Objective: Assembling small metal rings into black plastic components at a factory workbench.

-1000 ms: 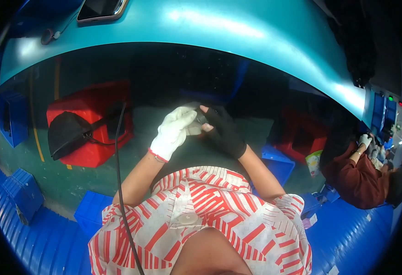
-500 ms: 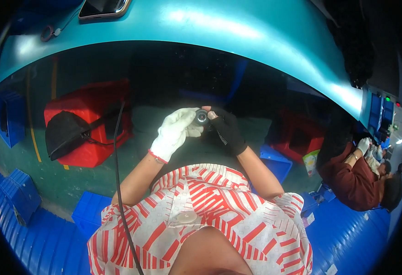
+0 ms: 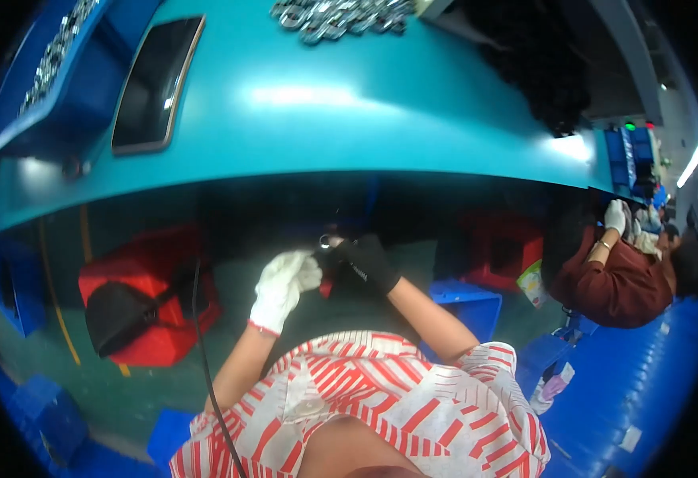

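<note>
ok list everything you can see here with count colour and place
table: one, teal, across the top
phone: one, dark, on the table at left
metal parts: a pile, silver, table's far edge
red crate: one, under the table at left
black bag: one, against the red crate
blue crate: one, floor right of the hands
co-worker: one, dark red top, far right
small part: one, metallic, between the hands; too small to tell more
left hand: white glove, below the table edge, at the small part
right hand: black glove, at the small part
</note>
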Demonstrator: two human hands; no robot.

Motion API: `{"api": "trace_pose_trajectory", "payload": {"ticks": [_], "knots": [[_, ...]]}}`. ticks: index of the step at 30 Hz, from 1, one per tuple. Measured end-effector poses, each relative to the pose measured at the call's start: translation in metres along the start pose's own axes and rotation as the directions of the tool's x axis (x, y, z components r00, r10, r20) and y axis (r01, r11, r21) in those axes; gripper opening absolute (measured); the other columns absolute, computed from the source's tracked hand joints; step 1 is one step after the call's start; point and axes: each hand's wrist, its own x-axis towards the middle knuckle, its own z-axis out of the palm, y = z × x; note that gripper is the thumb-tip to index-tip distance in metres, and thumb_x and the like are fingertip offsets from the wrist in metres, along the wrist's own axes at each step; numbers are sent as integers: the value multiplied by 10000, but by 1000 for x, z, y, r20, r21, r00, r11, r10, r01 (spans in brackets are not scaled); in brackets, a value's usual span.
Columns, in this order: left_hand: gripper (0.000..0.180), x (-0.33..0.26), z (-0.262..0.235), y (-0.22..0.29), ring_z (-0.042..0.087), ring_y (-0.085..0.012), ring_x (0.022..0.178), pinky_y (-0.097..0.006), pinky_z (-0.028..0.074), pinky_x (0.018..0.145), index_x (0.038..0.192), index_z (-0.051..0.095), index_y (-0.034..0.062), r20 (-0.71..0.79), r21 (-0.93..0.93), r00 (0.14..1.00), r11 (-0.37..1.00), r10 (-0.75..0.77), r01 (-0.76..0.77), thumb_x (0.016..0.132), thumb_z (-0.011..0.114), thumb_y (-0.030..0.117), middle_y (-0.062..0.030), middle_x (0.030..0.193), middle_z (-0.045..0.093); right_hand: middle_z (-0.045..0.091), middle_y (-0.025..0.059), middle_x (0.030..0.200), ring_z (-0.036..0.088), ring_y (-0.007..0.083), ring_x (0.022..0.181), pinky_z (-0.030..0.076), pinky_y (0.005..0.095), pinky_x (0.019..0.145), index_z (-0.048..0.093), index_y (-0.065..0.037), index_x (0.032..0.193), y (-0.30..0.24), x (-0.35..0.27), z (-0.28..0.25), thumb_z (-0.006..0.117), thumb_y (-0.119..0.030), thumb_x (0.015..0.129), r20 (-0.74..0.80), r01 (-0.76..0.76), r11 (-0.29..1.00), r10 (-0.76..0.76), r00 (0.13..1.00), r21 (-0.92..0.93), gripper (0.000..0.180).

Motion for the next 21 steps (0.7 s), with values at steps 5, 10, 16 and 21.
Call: {"api": "trace_pose_trajectory", "payload": {"ticks": [5, 10, 16, 21], "knots": [[245, 7, -12, -8, 662, -260, 742, -386, 565, 651, 1069, 570, 6, -11, 1, 1000, 1000, -6, 6, 913, 580, 195, -131, 883, 640, 658, 120, 921, 616, 185, 763, 474, 326, 683, 585, -46, 1173, -8, 18, -14, 601, -307, 880, 40, 226, 803, -245, 969, -551, 393], [298, 17, -5, -11, 659, -264, 729, -397, 560, 648, 1062, 578, -4, -11, 115, 1000, 993, 13, -11, 903, 589, 248, -134, 857, 646, 665, 133, 996, 630, 294, 927, 470, 405, 821, 681, -148, 998, 90, 66, -32, 463, -232, 887, 92, 197, 434, -253, 963, -879, 259], [259, 19, -12, -11, 650, -290, 711, -401, 562, 640, 1029, 584, -11, -17, 137, 999, 990, 45, -42, 900, 596, 214, -159, 861, 628, 660, 146, 977, 627, 302, 906, 478, 390, 810, 641, -89, 1029, 63, 35, 5, 604, -226, 787, 347, 367, 489, -135, 928, -791, 280], [200, 18, -11, -15, 653, -286, 709, -396, 567, 636, 989, 593, -3, 26, 150, 998, 987, 60, -63, 907, 583, 179, -153, 845, 636, 664, 128, 987, 624, 310, 901, 480, 398, 803, 636, -101, 1028, 34, 11, 12, 687, -244, 720, 557, 565, 431, -161, 815, -703, 343]]}}
